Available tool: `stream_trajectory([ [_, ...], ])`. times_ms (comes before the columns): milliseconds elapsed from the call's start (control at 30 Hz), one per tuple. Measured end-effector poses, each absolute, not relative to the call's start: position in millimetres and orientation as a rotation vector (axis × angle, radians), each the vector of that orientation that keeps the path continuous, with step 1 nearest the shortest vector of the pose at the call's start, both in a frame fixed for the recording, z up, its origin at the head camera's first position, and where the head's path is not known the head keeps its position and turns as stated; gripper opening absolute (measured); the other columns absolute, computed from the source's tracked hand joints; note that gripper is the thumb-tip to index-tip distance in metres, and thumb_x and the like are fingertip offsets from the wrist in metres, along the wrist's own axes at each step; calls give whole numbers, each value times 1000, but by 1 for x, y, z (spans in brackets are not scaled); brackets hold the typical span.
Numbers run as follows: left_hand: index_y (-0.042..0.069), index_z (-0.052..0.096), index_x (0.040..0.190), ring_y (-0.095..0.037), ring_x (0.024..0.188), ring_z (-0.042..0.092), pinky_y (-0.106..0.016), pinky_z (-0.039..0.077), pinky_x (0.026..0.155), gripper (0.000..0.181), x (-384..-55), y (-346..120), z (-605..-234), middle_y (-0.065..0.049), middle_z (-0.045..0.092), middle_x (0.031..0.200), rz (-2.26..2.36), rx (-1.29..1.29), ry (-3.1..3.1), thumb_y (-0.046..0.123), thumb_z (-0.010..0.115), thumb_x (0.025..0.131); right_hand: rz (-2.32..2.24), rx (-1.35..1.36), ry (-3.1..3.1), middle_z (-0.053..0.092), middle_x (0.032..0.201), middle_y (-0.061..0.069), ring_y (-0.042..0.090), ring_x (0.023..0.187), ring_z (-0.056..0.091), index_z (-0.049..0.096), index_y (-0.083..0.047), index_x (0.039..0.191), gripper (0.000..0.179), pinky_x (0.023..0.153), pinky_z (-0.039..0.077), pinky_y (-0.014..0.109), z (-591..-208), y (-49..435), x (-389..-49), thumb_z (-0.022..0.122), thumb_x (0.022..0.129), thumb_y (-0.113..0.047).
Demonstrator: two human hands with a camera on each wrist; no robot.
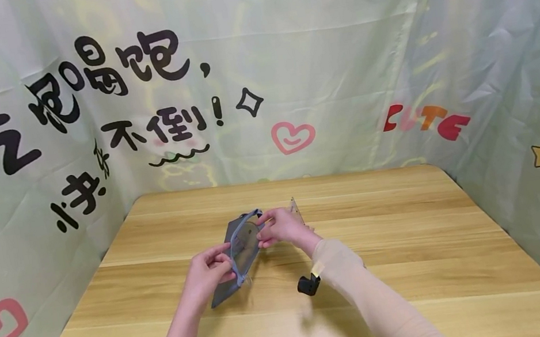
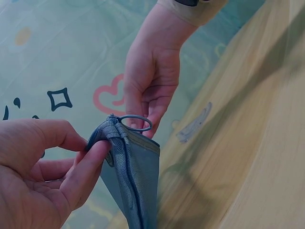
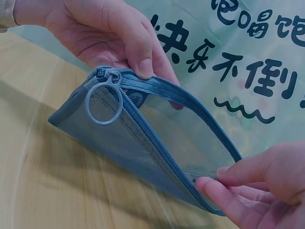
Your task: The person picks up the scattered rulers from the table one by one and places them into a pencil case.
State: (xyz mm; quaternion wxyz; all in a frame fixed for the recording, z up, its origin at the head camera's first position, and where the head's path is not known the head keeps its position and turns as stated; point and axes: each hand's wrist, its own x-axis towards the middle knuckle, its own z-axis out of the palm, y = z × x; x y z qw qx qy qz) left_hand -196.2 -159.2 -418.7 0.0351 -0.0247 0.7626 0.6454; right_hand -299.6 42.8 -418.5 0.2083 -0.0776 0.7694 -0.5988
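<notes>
A blue-grey mesh zipper pouch (image 1: 247, 247) is tilted above the table, its zipper unzipped and its mouth spread wide. My left hand (image 1: 208, 271) pinches the mouth's edge with thumb and fingers, close to the ring-shaped zipper pull (image 3: 104, 103). At the mouth's other end, my right hand (image 1: 280, 226) has thumb and finger together on a thin clear plastic piece (image 3: 193, 171), mostly lost against the mesh. A dark round patch (image 3: 136, 98) shows inside the pouch. Beyond the right hand lies a clear ruler-like piece (image 1: 295, 209) with markings.
The wooden table (image 1: 420, 262) stretches out on all sides of the hands. Printed fabric curtains (image 1: 330, 78) rise along its back and sides. Black camera mounts (image 1: 309, 285) sit on both wrists, over light sleeves (image 1: 371, 287).
</notes>
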Motion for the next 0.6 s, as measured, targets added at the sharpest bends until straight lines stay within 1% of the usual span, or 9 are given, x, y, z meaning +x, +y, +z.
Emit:
stream_trajectory([
  [100, -7, 54, 135, -9, 76, 60, -20, 61, 68, 48, -196, -159, -418, -1, 56, 87, 1988, -81, 2341, -5, 58, 88, -1665, -234, 2140, 71, 99, 26, 18, 69, 73, 56, 6, 126, 40, 77, 64, 37, -419, 42, -300, 64, 88, 7],
  [333, -7, 53, 135, -8, 77, 60, -20, 61, 69, 48, -197, -159, -417, 0, 55, 86, 1997, -80, 2332, -6, 57, 87, -1656, -235, 2142, 70, 101, 28, 17, 67, 71, 56, 6, 127, 40, 81, 64, 41, -420, 41, -300, 63, 88, 8],
  [467, -7, 53, 135, -8, 76, 60, -21, 61, 69, 48, -196, -159, -417, 0, 55, 86, 1999, -84, 2336, -5, 57, 88, -1648, -243, 2153, 70, 101, 28, 15, 65, 70, 56, 6, 127, 40, 80, 64, 41, -420, 40, -299, 63, 88, 8],
  [600, -7, 53, 136, -9, 77, 60, -20, 61, 69, 47, -195, -159, -417, -1, 55, 87, 1994, -86, 2336, -5, 57, 88, -1629, -254, 2167, 70, 102, 28, 14, 65, 69, 57, 6, 126, 39, 83, 63, 44, -420, 39, -298, 62, 88, 7],
])
